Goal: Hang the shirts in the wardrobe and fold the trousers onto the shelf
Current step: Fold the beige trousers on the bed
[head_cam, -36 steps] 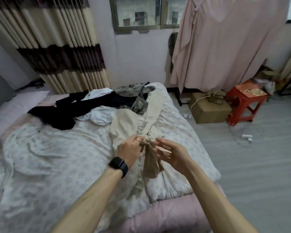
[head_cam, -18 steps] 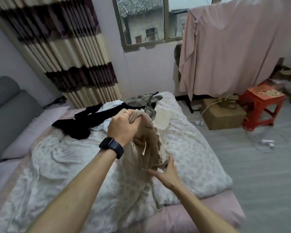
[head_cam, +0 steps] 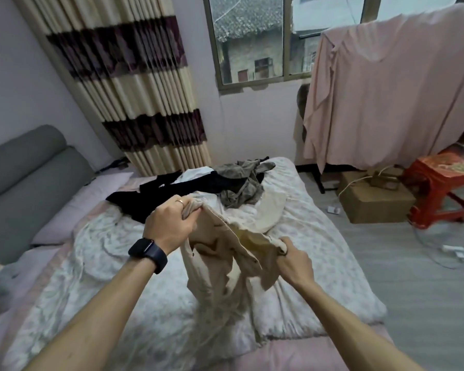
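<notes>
One bed (head_cam: 324, 245) is filling the view, with a pile of dark and white clothes (head_cam: 225, 183) lying at its far end. Beige trousers (head_cam: 220, 266), flat on the bed a second ago, are now hanging above its near half, one leg trailing on the quilt. Left hand (head_cam: 170, 226) is gripping one bunched waistband corner; right hand (head_cam: 294, 262), open before, is now clutching the other. Folding is likely starting.

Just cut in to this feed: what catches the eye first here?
The left hand and right hand hold a beige garment up over the floral bedspread, the left higher. Behind it, a heap of black, white and grey clothes lies at the bed's far end. A big pink sheet hangs on the right beside the window.
</notes>
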